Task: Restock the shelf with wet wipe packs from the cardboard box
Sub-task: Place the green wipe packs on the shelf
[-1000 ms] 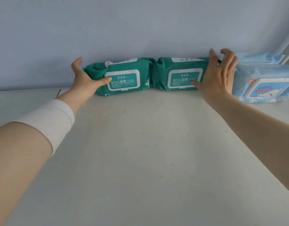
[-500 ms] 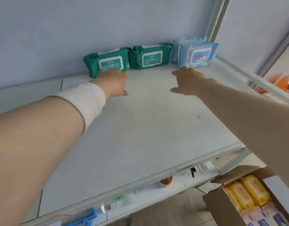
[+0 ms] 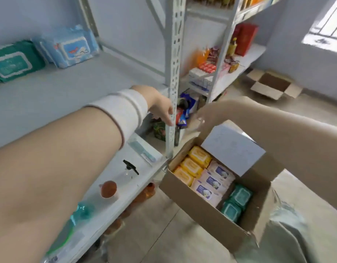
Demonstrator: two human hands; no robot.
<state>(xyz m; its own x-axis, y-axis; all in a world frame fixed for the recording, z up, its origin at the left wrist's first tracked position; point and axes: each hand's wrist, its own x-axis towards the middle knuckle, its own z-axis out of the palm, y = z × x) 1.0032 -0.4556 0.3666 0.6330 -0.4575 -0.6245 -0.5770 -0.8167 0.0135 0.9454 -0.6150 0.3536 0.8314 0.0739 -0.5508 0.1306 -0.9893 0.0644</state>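
A green wet wipe pack [image 3: 11,62] and light blue packs [image 3: 72,47] stand at the back of the grey shelf [image 3: 72,90]. Below and to the right, the open cardboard box [image 3: 200,209] holds yellow packs [image 3: 192,166], white and purple packs [image 3: 211,182] and green packs [image 3: 237,202]. My left hand [image 3: 161,105], with a white wristband, hangs at the shelf's front corner beside the upright post, holding nothing. My right hand [image 3: 203,118] is blurred above the box's far side, fingers spread and empty.
A perforated metal post [image 3: 173,69] stands between my hands. The lower shelf carries bottles, one with an orange cap [image 3: 108,188]. The neighbouring shelf unit holds snacks and a red box [image 3: 245,38]. An empty open carton [image 3: 274,85] lies on the floor.
Both hands have let go of the green packs and pulled back from the rear of the shelf toward the box. My view has swung down and to the right.
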